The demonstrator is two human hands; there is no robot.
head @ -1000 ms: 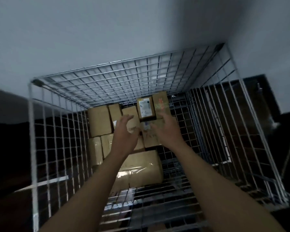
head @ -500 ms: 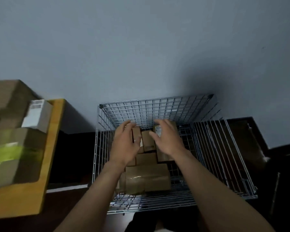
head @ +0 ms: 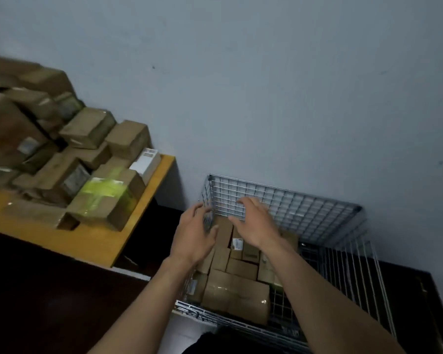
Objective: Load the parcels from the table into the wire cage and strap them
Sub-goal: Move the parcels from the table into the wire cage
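Spread and loosely curled, with nothing pinched between the fingers (head: 246, 203) of the right hand (head: 257, 226) or of the left hand (head: 193, 236). Hovering palm-down at the wire cage (head: 304, 208), the right above its inside, the left over its left rim. Looks like a pause between loads, to judge by the empty palms.

Below, inside the wire cage, packed edge to edge along its left side and near corner: the loaded parcels (head: 237, 292), probably set tight to leave the bare right part of the cage for more. No strap to be seen on them.

Left of the wire cage, heaped on the wooden worktop (head: 100, 242): the waiting parcels (head: 87, 129), with a green-taped parcel (head: 105, 200) toward the cage side, so likely within easy reach for a next pick.

Behind the wire cage, a plain grey wall (head: 266, 98), touching or just apart, cannot tell.
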